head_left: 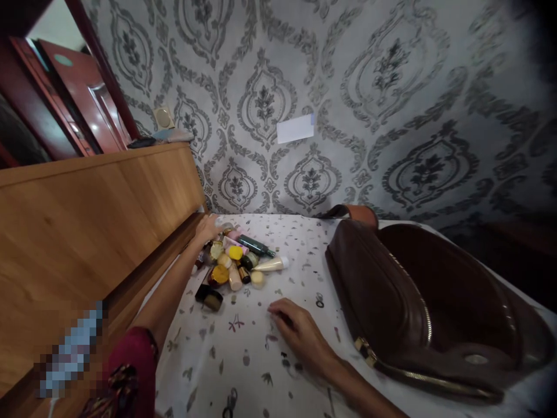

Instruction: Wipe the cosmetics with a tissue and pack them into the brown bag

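Observation:
A heap of small cosmetic bottles, jars and tubes [235,261] lies on a white patterned sheet [243,360] near the wooden headboard. My left hand [208,227] reaches to the far end of the heap, its fingers curled over a small pale item that I cannot make out. Palm down on the sheet rests my right hand [300,334], fingers loosely bent, holding nothing, a little in front of the heap. A cream tube [272,265] and a dark green bottle [256,246] lie at the heap's right side.
A large brown leather handbag [413,302] lies on its side at the right, with an orange strap [359,212] behind it. The wooden headboard [87,220] runs along the left. A patterned grey wall [348,104] stands behind, with a white paper [295,129] stuck on it.

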Tool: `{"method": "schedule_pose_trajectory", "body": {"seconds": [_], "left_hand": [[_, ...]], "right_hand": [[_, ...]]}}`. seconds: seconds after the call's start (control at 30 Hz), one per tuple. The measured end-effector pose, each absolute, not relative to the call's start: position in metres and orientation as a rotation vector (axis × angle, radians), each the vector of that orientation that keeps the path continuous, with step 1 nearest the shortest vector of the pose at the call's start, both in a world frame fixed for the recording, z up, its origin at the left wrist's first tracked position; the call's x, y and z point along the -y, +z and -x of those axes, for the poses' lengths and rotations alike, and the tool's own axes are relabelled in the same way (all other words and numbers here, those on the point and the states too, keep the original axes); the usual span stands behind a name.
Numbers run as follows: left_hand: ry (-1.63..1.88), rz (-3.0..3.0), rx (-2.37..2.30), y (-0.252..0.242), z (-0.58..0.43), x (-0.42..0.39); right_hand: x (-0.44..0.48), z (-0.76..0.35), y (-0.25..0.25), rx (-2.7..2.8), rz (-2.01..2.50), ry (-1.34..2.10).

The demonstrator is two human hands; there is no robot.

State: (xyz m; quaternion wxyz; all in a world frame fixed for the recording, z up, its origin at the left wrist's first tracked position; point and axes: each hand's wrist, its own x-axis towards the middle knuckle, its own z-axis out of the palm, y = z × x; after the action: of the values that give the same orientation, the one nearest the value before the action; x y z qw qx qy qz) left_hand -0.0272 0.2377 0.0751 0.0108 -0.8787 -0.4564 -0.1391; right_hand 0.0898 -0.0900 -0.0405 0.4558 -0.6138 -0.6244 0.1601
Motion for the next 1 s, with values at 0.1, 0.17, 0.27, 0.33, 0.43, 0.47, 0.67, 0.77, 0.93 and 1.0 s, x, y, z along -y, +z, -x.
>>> {"method": "schedule_pose_trajectory", "body": {"seconds": [0.1,0.17,0.27,0.33,0.43,0.47,0.67,0.77,0.93,1.0], "left_hand": [[-0.226,2.742,1.392,0.07,0.008,-0.264],[-0.097,2.734,1.371,0.065,-0.003,-0.276],[0.065,2.721,1.349,0.06,-0.018,-0.288],[0.132,2.71,1.345,0.058,-0.024,-0.293],[0.168,2.699,1.344,0.057,-0.029,-0.298],[0.16,2.697,1.341,0.057,-0.028,-0.298],[-0.181,2.599,1.351,0.056,-0.023,-0.279],[-0.403,2.521,1.367,0.066,-0.022,-0.264],[-0.597,2.602,1.209,0.088,0.002,-0.223],[-0.713,2.782,0.931,0.083,0.025,-0.194]], "right_hand": [[0.092,-0.092,-0.041,1.514,1.482,0.396],[0.092,-0.093,-0.041,1.516,1.467,0.397],[0.091,-0.094,-0.041,1.512,1.462,0.427],[0.091,-0.095,-0.041,1.5,1.457,0.434],[0.09,-0.096,-0.041,1.507,1.462,0.451],[0.09,-0.096,-0.042,1.513,1.461,0.455],[0.089,-0.096,-0.042,1.516,1.442,0.46],[0.089,-0.096,-0.043,1.508,1.442,0.464],[0.088,-0.097,-0.047,1.504,1.455,0.464],[0.088,-0.098,-0.048,1.509,1.45,0.449]]}}
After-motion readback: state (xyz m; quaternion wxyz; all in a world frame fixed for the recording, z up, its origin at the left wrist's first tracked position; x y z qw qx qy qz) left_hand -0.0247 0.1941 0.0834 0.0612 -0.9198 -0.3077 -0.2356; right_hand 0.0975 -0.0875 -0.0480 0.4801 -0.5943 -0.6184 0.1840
